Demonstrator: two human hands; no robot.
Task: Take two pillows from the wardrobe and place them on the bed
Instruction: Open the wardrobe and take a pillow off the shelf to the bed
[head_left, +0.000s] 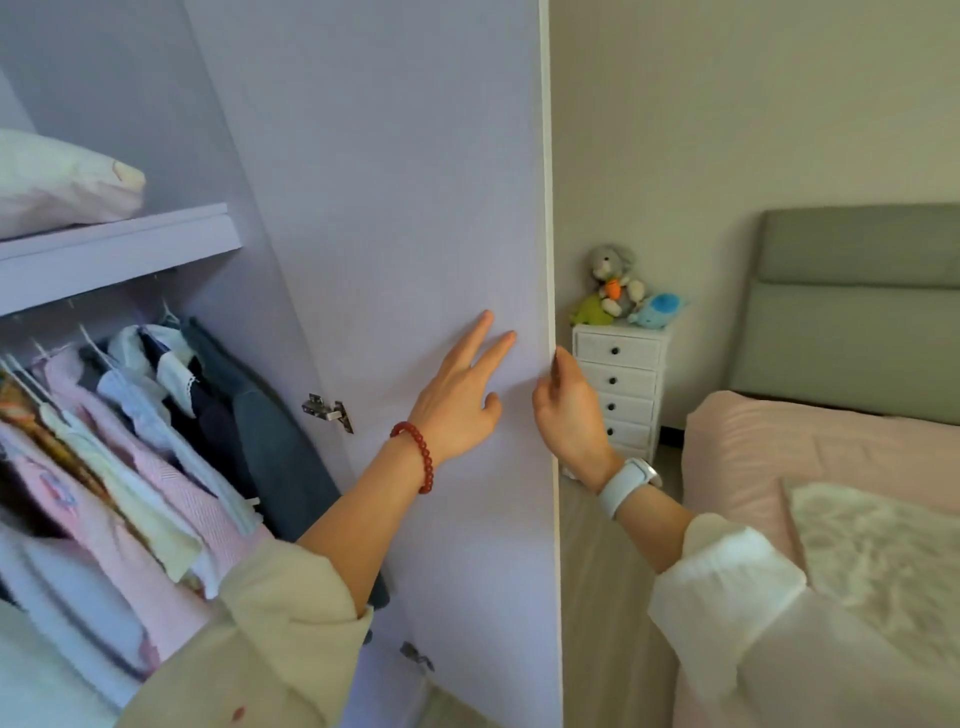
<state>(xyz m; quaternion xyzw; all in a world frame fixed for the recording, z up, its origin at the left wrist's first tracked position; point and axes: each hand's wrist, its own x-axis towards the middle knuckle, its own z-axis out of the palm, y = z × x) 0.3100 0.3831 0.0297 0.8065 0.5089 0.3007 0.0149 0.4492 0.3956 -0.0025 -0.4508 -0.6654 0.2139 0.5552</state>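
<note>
- A person stands at an open wardrobe, seen from a camera on their head; the lilac door (395, 260) fills the middle of the view and serves as the landmark here.
- The left hand (460, 402) lies flat against the door's inner face, fingers spread apart, clamped on nothing. A red bead bracelet (418, 454) circles that wrist.
- The right hand (569, 408) is at the door's outer edge, its fingers curled around the edge and out of sight behind it. A pale watch (628, 483) sits on that wrist.
- Left of the door, high up, one white pillow (62, 182) rests on a shelf (119, 249) inside the wardrobe. Only part of it shows; whether a second pillow lies beside it cannot be told.
- Below that shelf, clothes (130, 441) hang on a rail.
- Right of the door stands the bed (810, 447) with a pink cover and grey headboard. A pale, textured cushion or blanket lies on its near end; what it is cannot be told.
- Between door and bed, further back, a white drawer unit (618, 387) holds soft toys.
- Progress, as a judgement: the wardrobe stands open, but neither hand holds a pillow. At least one pillow is left to lift out and carry right to the bed.
</note>
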